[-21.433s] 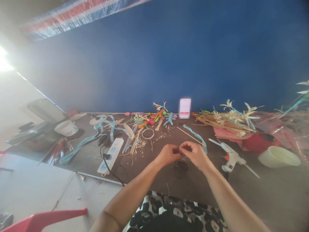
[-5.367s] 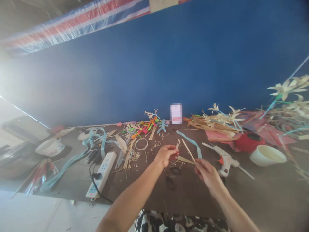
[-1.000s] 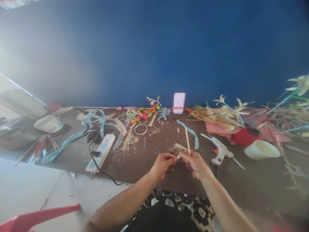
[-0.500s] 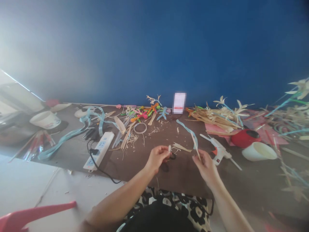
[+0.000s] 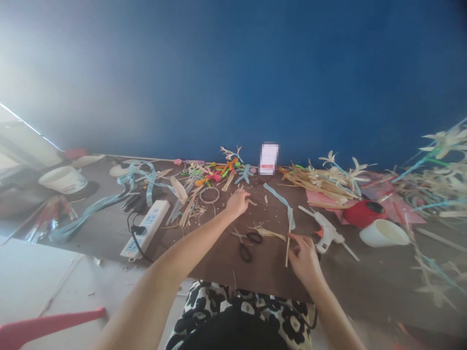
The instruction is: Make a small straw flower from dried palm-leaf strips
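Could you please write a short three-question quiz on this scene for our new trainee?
1. What does the right hand hold? (a) a power strip (b) a pale thin stick (c) a red pot
2. True or false: the scissors lie on the table, held by neither hand.
3. Fill in the colour: the ribbon lying nearest the right hand is ____.

Key: 1. b; 2. true; 3. light blue.

- One head-worn camera looks forward and down from above the person's patterned garment (image 5: 199, 301);
- it faces the blue wall (image 5: 233, 73) across the brown tabletop (image 5: 226, 270);
- left hand (image 5: 238, 202) and right hand (image 5: 304, 253) lie near, the wall farther off.
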`<state>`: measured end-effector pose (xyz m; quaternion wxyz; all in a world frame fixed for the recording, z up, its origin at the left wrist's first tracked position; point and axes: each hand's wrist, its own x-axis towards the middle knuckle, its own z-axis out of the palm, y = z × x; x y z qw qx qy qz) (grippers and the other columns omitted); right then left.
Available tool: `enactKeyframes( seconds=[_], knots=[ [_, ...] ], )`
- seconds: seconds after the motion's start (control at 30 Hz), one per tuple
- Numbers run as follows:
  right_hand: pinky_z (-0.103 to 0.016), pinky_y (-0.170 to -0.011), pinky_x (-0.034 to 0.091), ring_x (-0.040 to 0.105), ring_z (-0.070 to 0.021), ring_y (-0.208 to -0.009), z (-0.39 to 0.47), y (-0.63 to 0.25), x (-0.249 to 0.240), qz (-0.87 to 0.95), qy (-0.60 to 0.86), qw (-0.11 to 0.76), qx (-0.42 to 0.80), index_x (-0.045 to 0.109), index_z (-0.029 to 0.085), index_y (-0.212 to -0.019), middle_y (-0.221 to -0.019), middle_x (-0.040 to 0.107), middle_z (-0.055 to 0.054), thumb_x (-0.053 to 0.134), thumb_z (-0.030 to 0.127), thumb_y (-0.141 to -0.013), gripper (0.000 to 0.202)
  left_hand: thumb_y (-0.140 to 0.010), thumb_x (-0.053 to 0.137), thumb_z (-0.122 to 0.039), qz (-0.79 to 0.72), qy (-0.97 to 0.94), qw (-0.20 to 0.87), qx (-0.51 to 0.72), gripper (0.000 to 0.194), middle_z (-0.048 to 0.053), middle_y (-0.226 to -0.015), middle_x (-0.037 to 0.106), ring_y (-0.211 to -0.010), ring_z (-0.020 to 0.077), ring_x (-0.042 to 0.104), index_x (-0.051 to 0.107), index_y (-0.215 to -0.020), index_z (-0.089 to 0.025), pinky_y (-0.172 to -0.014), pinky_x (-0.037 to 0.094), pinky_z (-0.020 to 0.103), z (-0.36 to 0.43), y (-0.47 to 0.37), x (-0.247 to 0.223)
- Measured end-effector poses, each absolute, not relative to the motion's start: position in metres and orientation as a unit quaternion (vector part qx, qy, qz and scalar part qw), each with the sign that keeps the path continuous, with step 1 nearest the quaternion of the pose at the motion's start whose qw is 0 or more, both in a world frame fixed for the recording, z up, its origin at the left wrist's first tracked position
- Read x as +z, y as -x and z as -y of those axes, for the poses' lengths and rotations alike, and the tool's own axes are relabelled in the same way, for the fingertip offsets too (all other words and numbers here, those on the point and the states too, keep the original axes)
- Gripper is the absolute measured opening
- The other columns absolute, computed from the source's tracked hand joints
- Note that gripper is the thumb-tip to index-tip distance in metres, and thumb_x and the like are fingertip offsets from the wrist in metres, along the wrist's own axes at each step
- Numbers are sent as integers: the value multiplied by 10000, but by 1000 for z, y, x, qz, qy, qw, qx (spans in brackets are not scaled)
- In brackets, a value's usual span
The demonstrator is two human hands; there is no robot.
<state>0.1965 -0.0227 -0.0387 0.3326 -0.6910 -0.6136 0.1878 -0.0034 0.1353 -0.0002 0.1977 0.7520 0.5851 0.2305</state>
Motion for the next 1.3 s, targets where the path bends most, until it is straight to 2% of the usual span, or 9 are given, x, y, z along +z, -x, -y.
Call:
enactKeyframes(
  seconds=[0.07, 0.13, 0.27, 0.47, 0.6, 0.7, 0.87, 1.1, 1.3],
  knots=[
    [-307, -625, 453, 506, -127, -597, 25, -192, -36, 627, 695, 313, 159, 517, 178, -970, -940, 431, -75, 467, 199, -676, 299, -736, 497, -220, -568, -769, 176, 236, 243, 68, -1054, 509, -888, 154, 521, 591, -957, -185, -785, 388, 252, -127, -2, 3],
    [-310, -632, 450, 516, -163, -680, 27, -188, -33, 642, 699, 287, 134, 500, 184, -989, -943, 432, -79, 474, 239, -698, 298, -741, 490, -317, -503, -819, 187, 205, 227, 50, -965, 532, -839, 152, 528, 608, -898, -206, -759, 395, 253, -111, -8, 6],
    [-291, -642, 444, 519, -187, -771, 29, -182, -26, 666, 700, 235, 107, 459, 176, -1040, -979, 424, -86, 436, 162, -707, 334, -642, 567, -451, -400, -890, 200, 88, 318, 44, -877, 549, -851, 195, 514, 613, -862, -226, -724, 398, 273, -79, -24, 7],
    [-270, -632, 429, 531, -178, -763, 30, -179, -22, 683, 697, 198, 86, 427, 166, -1090, -972, 434, -85, 390, 63, -688, 417, -724, 496, -320, -405, -893, 176, 84, 163, 46, -832, 565, -852, 200, 517, 610, -781, -219, -705, 399, 288, -65, -36, 3],
    [-267, -591, 422, 541, -174, -719, 26, -182, -21, 668, 715, 190, 82, 422, 170, -1110, -983, 454, -91, 396, 56, -683, 443, -681, 538, -337, -474, -810, 285, 194, 165, 24, -749, 594, -725, 158, 541, 610, -731, -197, -670, 394, 256, -68, -33, 3],
    [-282, -620, 426, 534, -190, -758, 22, -181, -15, 652, 708, 257, 87, 453, 165, -1075, -972, 487, -98, 434, 153, -723, 353, -653, 558, -365, -514, -667, 447, 303, 236, 16, -655, 584, -599, 119, 521, 592, -747, -151, -561, 386, 221, -67, -29, 3],
    [-257, -540, 418, 502, -133, -542, 15, -163, 4, 602, 655, 386, 243, 528, 179, -897, -794, 580, -50, 532, 399, -694, 299, -618, 594, -328, -462, -445, 671, 372, 259, -12, -566, 509, -459, 62, 442, 567, -776, -125, -397, 286, 161, -53, -22, 2],
    [-209, -440, 311, 422, -102, -469, 11, -142, 11, 551, 587, 444, 393, 505, 175, -579, -503, 481, 25, 569, 422, -662, 269, -581, 636, -296, -431, -399, 703, 400, 211, -19, -537, 499, -438, 52, 436, 551, -668, -123, -370, 258, 154, -32, -17, 12],
    [-185, -376, 252, 392, -66, -403, 17, -145, 6, 407, 498, 458, 614, 498, 167, -593, -503, 486, 40, 580, 397, -670, 256, -600, 628, -298, -392, -316, 777, 379, 210, -27, -490, 462, -410, 43, 409, 524, -630, -118, -363, 258, 153, -24, -12, 10]
  ],
)
